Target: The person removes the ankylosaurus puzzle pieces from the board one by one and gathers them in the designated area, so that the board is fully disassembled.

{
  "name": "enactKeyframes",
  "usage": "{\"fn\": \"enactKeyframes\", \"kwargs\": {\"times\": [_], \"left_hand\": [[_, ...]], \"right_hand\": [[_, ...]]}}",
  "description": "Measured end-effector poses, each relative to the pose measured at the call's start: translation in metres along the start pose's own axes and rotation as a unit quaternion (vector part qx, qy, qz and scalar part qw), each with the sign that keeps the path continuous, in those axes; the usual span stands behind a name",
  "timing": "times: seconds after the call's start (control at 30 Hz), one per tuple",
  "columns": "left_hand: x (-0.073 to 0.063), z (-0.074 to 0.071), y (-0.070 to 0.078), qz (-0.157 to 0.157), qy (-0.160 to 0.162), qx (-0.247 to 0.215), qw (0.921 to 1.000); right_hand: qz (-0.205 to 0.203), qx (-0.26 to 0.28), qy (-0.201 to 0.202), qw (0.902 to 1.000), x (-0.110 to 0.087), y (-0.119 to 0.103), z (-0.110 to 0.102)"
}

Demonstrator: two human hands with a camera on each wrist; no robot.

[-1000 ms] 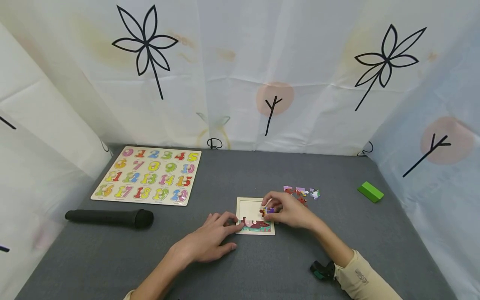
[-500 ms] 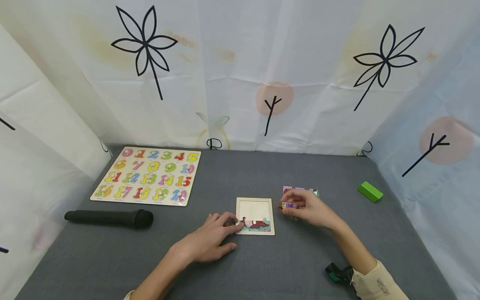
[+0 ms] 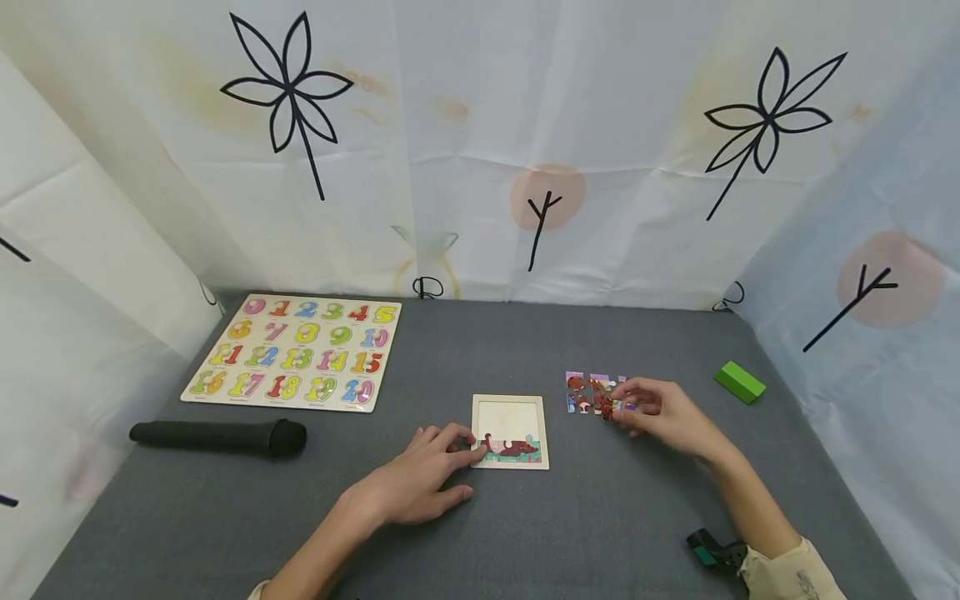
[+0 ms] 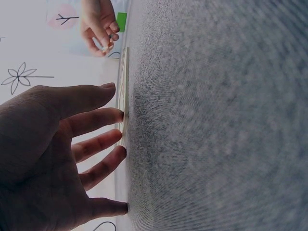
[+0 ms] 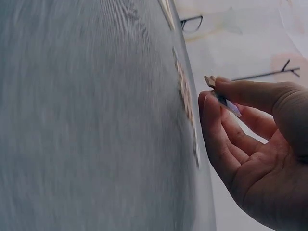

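Observation:
My left hand (image 3: 427, 475) rests on the table with relaxed, spread fingers, its index fingertip on the left edge of a small square wooden puzzle tray (image 3: 545, 425). Fitted puzzle pieces (image 3: 517, 450) with a brown animal picture fill the tray's bottom row; bare wood shows above them. To the right of the tray, my right hand (image 3: 671, 417) pinches a puzzle piece (image 5: 226, 102) between thumb and fingers, held off the table in the right wrist view. Loose puzzle pieces (image 3: 577, 383) lie flat beside that hand, which partly hides some of them.
A number puzzle board (image 3: 292, 350) lies at the back left, with a black microphone (image 3: 217, 436) in front of it. A green block (image 3: 740, 382) sits at the far right. White printed curtains (image 3: 465, 150) enclose the grey table (image 3: 480, 550).
My right hand has moved right, from over the tray to the loose pieces, still pinching the puzzle piece. The left hand has stayed at the tray's left edge.

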State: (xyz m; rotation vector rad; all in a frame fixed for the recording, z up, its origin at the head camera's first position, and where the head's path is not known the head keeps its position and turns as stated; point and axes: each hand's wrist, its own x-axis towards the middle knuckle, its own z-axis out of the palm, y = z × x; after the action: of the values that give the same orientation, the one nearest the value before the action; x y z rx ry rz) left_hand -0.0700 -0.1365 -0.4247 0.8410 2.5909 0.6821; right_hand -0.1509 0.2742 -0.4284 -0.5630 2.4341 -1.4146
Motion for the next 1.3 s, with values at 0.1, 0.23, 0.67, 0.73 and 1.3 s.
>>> {"fn": "enactKeyframes", "kwargs": {"times": [0.1,0.23,0.67,0.73,1.3], "left_hand": [[0.000,0.000,0.000,0.000,-0.001,-0.004,1.0000],[0.000,0.000,0.000,0.000,0.000,-0.006,1.0000],[0.000,-0.001,0.002,-0.004,0.000,-0.003,1.0000],[0.000,-0.001,0.001,-0.005,-0.002,-0.008,1.0000],[0.002,-0.001,0.003,-0.022,-0.010,-0.006,0.9997]], "right_hand": [[0.003,-0.023,0.009,0.9997,-0.001,0.007,-0.007],[0.014,-0.072,0.019,0.9971,-0.001,0.014,-0.014],[0.007,-0.175,0.053,0.9830,0.003,0.021,-0.014],[0.010,-0.193,0.059,0.9793,0.004,0.020,-0.012],[0.003,-0.090,0.046,0.9948,0.008,0.005,-0.002]]}}
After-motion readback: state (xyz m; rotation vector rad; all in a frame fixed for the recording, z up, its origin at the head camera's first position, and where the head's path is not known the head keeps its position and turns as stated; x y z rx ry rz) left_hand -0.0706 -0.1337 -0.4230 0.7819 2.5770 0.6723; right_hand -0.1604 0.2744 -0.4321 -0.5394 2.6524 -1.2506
